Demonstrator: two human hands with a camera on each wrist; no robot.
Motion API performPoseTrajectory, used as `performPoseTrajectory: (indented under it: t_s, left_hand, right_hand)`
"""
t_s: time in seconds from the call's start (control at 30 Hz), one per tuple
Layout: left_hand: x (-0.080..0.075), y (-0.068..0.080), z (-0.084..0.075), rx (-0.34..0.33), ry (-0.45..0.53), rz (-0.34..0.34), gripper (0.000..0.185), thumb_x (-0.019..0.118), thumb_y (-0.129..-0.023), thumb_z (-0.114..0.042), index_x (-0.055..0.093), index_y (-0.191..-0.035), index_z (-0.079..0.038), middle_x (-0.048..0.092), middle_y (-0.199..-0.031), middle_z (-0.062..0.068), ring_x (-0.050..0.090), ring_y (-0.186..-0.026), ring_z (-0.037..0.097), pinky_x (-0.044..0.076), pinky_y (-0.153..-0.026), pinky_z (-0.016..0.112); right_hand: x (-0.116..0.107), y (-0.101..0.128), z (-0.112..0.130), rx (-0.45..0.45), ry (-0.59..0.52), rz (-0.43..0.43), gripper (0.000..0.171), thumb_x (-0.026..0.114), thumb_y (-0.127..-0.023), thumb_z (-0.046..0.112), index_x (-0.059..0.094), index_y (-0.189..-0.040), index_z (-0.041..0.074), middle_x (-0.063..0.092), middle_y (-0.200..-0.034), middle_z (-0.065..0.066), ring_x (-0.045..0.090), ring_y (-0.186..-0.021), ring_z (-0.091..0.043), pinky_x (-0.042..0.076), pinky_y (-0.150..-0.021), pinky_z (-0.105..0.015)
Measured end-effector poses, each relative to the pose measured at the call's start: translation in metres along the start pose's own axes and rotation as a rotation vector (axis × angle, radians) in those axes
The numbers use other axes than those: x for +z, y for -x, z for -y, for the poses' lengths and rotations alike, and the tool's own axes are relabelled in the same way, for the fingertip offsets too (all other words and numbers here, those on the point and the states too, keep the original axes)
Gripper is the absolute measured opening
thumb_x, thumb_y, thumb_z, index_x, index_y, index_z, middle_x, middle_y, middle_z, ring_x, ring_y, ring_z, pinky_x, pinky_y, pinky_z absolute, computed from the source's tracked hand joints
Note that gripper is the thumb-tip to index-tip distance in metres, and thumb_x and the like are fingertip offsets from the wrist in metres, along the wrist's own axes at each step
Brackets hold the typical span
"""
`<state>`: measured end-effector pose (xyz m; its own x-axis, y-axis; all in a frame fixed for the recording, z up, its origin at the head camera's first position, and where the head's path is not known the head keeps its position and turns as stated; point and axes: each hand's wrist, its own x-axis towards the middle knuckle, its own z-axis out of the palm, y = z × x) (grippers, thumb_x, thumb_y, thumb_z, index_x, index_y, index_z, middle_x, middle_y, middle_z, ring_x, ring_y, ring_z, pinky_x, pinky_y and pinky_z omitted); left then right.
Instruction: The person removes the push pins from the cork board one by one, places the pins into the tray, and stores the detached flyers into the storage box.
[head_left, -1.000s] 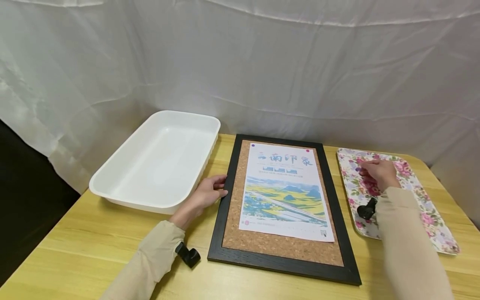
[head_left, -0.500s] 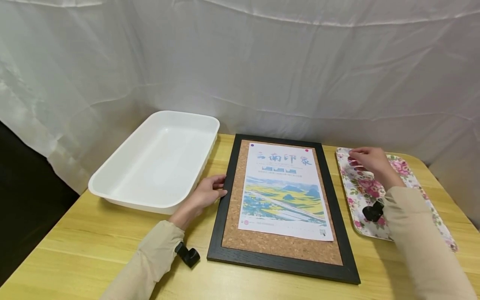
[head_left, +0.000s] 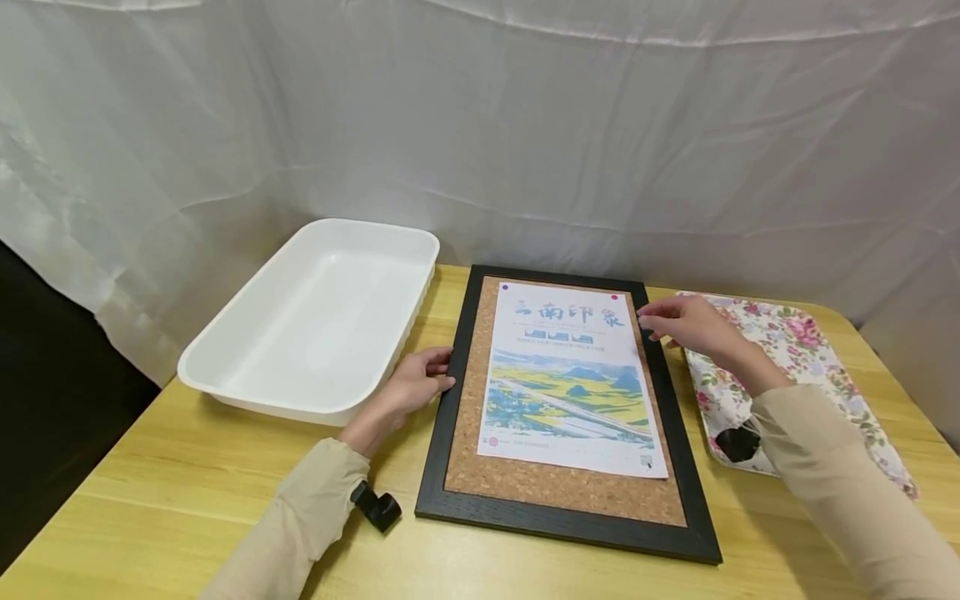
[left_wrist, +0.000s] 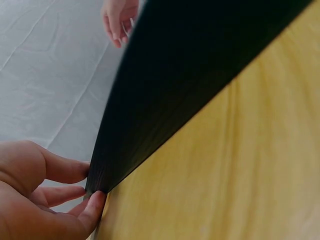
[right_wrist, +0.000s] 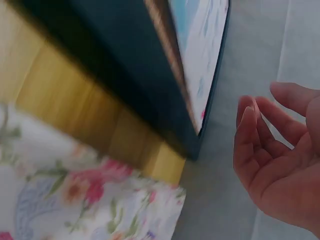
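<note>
A black-framed corkboard (head_left: 566, 498) lies on the table with a printed landscape poster (head_left: 570, 379) on it. Round pins, a purple pin (head_left: 505, 287) and a red pin (head_left: 614, 297), sit at the poster's upper corners. My left hand (head_left: 411, 387) grips the board's left edge; in the left wrist view its fingertips (left_wrist: 80, 170) meet the dark frame. Over the frame's upper right side is my right hand (head_left: 690, 322), thumb and finger brought together. Between those tips a small pale thing (right_wrist: 256, 106) shows, too small to make out.
A deep white plastic tub (head_left: 307, 325) stands at the left on the wooden table (head_left: 172, 492). Right of the board lies a floral tray (head_left: 802, 342), partly behind my right forearm. Grey cloth (head_left: 525, 142) hangs along the back.
My right hand has lifted away from the floral tray and moved left to the board's right edge, its fingertips still together. The left hand stays at the board's left edge.
</note>
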<state>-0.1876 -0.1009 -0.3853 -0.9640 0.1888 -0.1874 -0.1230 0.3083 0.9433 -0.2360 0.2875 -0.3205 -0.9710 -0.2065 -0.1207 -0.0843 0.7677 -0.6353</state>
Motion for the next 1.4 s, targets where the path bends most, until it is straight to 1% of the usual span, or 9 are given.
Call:
performPoseTrajectory:
  t_s: [0.27, 0.47, 0.63, 0.73, 0.83, 0.93, 1.1, 1.23, 1.4]
  left_hand:
    - [-0.001, 0.000, -0.001, -0.005, -0.001, 0.004, 0.055, 0.056, -0.093, 0.007, 0.039, -0.145, 0.005, 0.053, -0.129, 0.023, 0.050, -0.118, 0.033, 0.045, -0.093, 0.039]
    - [0.000, -0.002, 0.000, 0.011, -0.005, 0.010, 0.054, 0.056, -0.093, 0.008, 0.039, -0.144, 0.006, 0.053, -0.130, 0.024, 0.050, -0.119, 0.034, 0.045, -0.094, 0.040]
    - [0.001, -0.002, -0.001, 0.012, -0.002, 0.010, 0.054, 0.056, -0.093, 0.008, 0.039, -0.144, 0.006, 0.053, -0.130, 0.024, 0.050, -0.119, 0.034, 0.045, -0.094, 0.040]
    - [0.000, -0.002, -0.001, 0.010, -0.008, 0.006, 0.054, 0.055, -0.093, 0.008, 0.039, -0.144, 0.006, 0.052, -0.131, 0.024, 0.049, -0.120, 0.034, 0.045, -0.094, 0.040]
    - [-0.001, -0.002, -0.001, 0.009, -0.011, 0.006, 0.054, 0.055, -0.093, 0.008, 0.039, -0.144, 0.005, 0.052, -0.131, 0.024, 0.049, -0.120, 0.034, 0.045, -0.094, 0.040]
    - [-0.001, -0.002, 0.000, 0.011, -0.009, 0.006, 0.054, 0.056, -0.093, 0.008, 0.039, -0.144, 0.006, 0.053, -0.130, 0.024, 0.050, -0.120, 0.034, 0.045, -0.094, 0.040]
    - [0.000, -0.002, 0.000, 0.012, -0.007, 0.005, 0.054, 0.056, -0.092, 0.008, 0.039, -0.144, 0.006, 0.053, -0.130, 0.024, 0.050, -0.119, 0.034, 0.045, -0.094, 0.040]
    - [0.000, -0.002, -0.001, 0.012, -0.008, 0.002, 0.054, 0.056, -0.092, 0.008, 0.039, -0.144, 0.006, 0.052, -0.130, 0.024, 0.050, -0.119, 0.034, 0.045, -0.095, 0.040]
    - [0.000, -0.001, -0.001, 0.009, -0.009, 0.000, 0.054, 0.056, -0.092, 0.008, 0.039, -0.144, 0.006, 0.052, -0.131, 0.024, 0.050, -0.120, 0.034, 0.045, -0.095, 0.040]
  right_hand:
    - [0.021, 0.005, 0.030, -0.138, 0.046, 0.041, 0.034, 0.061, -0.096, 0.019, 0.063, -0.120, -0.006, 0.066, -0.103, -0.021, 0.062, -0.084, -0.031, 0.055, -0.073, -0.042]
    - [0.041, 0.005, 0.041, -0.187, 0.069, 0.096, 0.030, 0.062, -0.095, 0.017, 0.066, -0.116, -0.005, 0.067, -0.096, -0.014, 0.061, -0.079, -0.026, 0.055, -0.068, -0.037]
    - [0.058, 0.013, 0.054, -0.224, -0.016, 0.200, 0.026, 0.061, -0.096, 0.014, 0.066, -0.113, -0.005, 0.067, -0.093, -0.012, 0.061, -0.078, -0.025, 0.054, -0.066, -0.038]
    - [0.071, 0.018, 0.063, -0.224, -0.090, 0.272, 0.024, 0.061, -0.096, 0.015, 0.067, -0.111, -0.003, 0.067, -0.092, -0.010, 0.061, -0.077, -0.024, 0.054, -0.065, -0.038]
    - [0.084, 0.022, 0.070, -0.208, -0.145, 0.317, 0.023, 0.062, -0.095, 0.015, 0.069, -0.109, -0.001, 0.068, -0.090, -0.008, 0.061, -0.076, -0.023, 0.053, -0.064, -0.036]
    - [0.094, 0.025, 0.075, -0.193, -0.175, 0.339, 0.021, 0.062, -0.095, 0.014, 0.070, -0.108, -0.001, 0.068, -0.088, -0.007, 0.061, -0.076, -0.022, 0.053, -0.064, -0.036]
    - [0.102, 0.029, 0.079, -0.189, -0.198, 0.372, 0.021, 0.063, -0.095, 0.013, 0.069, -0.109, -0.001, 0.068, -0.094, -0.006, 0.062, -0.079, -0.021, 0.053, -0.065, -0.036]
    - [0.108, 0.030, 0.082, -0.223, -0.211, 0.392, 0.020, 0.065, -0.094, 0.014, 0.071, -0.107, 0.001, 0.069, -0.099, -0.006, 0.062, -0.081, -0.020, 0.053, -0.065, -0.035]
    - [0.117, 0.033, 0.088, -0.258, -0.232, 0.428, 0.018, 0.068, -0.091, 0.012, 0.072, -0.105, 0.002, 0.071, -0.096, -0.005, 0.064, -0.081, -0.017, 0.054, -0.063, -0.034]
